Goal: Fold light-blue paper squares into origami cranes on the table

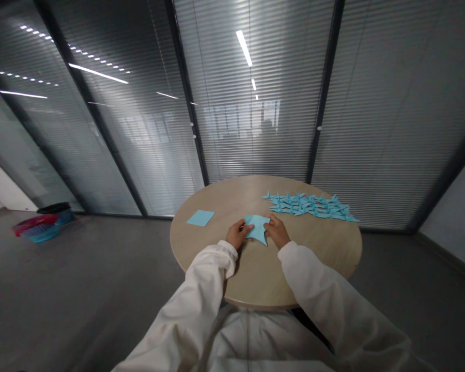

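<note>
A light-blue sheet of origami paper (258, 227) is held up just above the table between both hands, its surface bent and creased. My left hand (238, 233) pinches its left edge, thumb on top. On the opposite edge, my right hand (276, 231) is closed on the paper, with some fingertips hidden behind it. Farther right on the table, folded blue paper cranes (310, 205) stand close together in rows. A flat blue square of paper (200, 217) lies to the left of my hands.
The round wooden table (263, 289) stands against a glass partition with blinds (256, 144). On the grey floor at far left are a basin with a red bag (39, 227) and a dark-rimmed bin (60, 212).
</note>
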The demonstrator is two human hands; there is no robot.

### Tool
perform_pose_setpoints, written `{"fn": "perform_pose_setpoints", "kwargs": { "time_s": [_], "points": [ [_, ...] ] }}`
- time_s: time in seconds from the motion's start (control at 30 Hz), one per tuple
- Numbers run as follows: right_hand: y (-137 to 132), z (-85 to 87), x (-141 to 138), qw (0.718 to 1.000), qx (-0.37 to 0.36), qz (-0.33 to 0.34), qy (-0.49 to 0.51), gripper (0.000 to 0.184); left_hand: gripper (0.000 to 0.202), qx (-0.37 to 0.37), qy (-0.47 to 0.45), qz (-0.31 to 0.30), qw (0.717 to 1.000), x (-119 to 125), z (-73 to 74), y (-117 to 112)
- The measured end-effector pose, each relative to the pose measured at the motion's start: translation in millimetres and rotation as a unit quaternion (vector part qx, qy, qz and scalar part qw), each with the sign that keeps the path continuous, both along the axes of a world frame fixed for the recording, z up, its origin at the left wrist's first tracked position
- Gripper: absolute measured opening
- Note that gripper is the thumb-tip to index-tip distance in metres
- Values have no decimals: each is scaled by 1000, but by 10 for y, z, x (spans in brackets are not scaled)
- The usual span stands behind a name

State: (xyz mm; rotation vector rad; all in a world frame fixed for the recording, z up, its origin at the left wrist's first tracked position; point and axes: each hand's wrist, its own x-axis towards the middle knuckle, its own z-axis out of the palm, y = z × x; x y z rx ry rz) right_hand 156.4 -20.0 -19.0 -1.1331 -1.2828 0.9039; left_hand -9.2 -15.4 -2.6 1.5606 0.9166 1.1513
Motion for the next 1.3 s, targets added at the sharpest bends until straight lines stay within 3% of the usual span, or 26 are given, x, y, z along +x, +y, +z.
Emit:
{"fn": "perform_pose_setpoints", "kwargs": {
  "time_s": [0.07, 0.2, 0.3, 0.43, 0.7, 1.1, 1.3],
  "points": [
    [-26, 61, -6, 998, -12, 16, 57, 27, 43, 3, 13, -2, 1000, -11, -21, 16],
    [-87, 168, 3, 983, -69, 43, 163, 38, 42, 5, 49, -30, 998, -18, -42, 12],
    [-127, 189, 13, 969, -120, 60, 207, 31, 43, 14, 92, -41, 995, -17, -29, -14],
    [-168, 174, 14, 952, -135, 124, 246, 19, 45, 38, 161, -19, 986, -25, 15, -48],
    [-191, 181, -21, 939, -140, 173, 260, 23, 43, 123, 236, 44, 963, -47, 13, -33],
    [-223, 203, -62, 953, -154, 152, 210, 34, 30, 139, 205, 40, 968, -38, 9, -15],
    [-140, 105, -23, 972, -120, 101, 176, 31, 45, 39, 91, -17, 995, 5, 82, -70]
  ]
}}
